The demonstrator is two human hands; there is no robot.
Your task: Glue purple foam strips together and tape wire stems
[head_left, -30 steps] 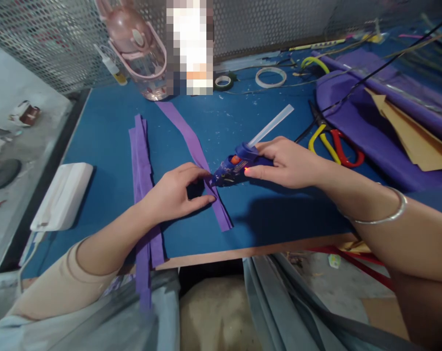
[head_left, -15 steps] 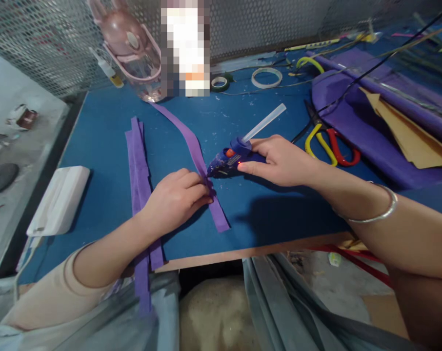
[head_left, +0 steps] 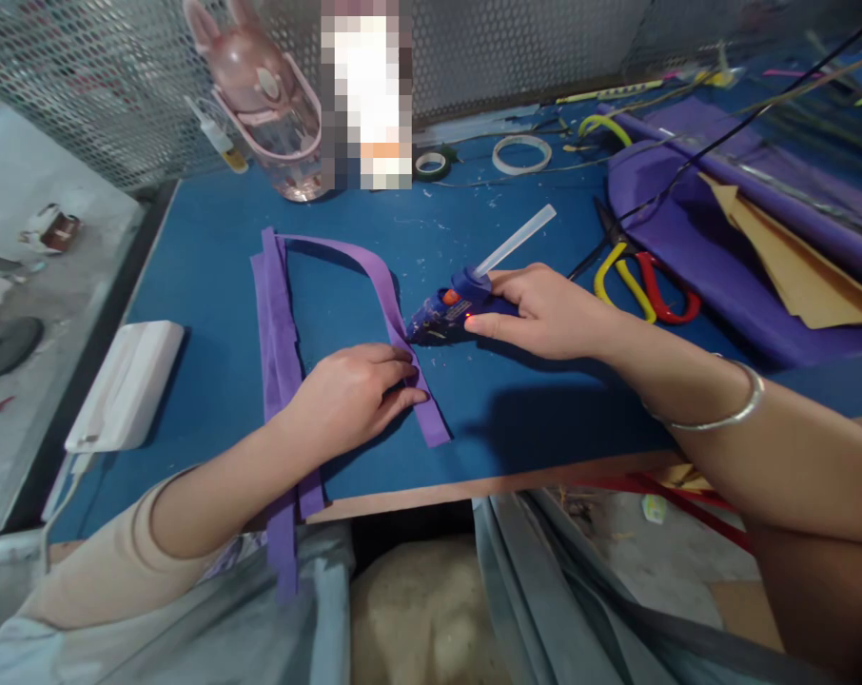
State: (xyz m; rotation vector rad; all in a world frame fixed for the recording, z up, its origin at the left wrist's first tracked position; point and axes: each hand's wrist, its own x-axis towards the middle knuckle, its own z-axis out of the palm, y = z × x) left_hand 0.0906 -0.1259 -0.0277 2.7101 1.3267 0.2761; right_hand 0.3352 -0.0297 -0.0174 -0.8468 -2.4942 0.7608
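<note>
Left hand [head_left: 363, 390] closed over a long, flat, purple fabric-like strip [head_left: 381, 285], fingertips and thumb holding it near its close end. Strip lies beneath and just beyond the fingertips; its squared tail pokes out past the thumb toward the bench front. Far part curves away and leftward, its tip reaching the top of a bundle of darker purple strips [head_left: 278, 333]. That bundle passes under the left forearm and hangs over the edge of the blue-topped bench [head_left: 209, 266].

Right hand [head_left: 538, 309] wrapped round a dark blue plastic glue gun [head_left: 441, 314], small red light showing by the thumb. Nozzle at the strip's right edge, just beyond the left fingertips; whether it touches, cannot tell. Translucent glue stick [head_left: 517, 240] juts up from the gun's rear.

Containers, all at the back: pink, clear-bodied bottle with rabbit-like ears [head_left: 281, 143], upright, contents unclear. Beside it on the left, small clear nozzle bottle [head_left: 224, 145], tilted, amber stuff in the lower part. Object to the right is pixelated, unreadable.

Right side: scissors with yellow and red handles [head_left: 649, 285], near a large purple sheet [head_left: 688, 238] with folded tan paper [head_left: 794, 262] on it.
</note>
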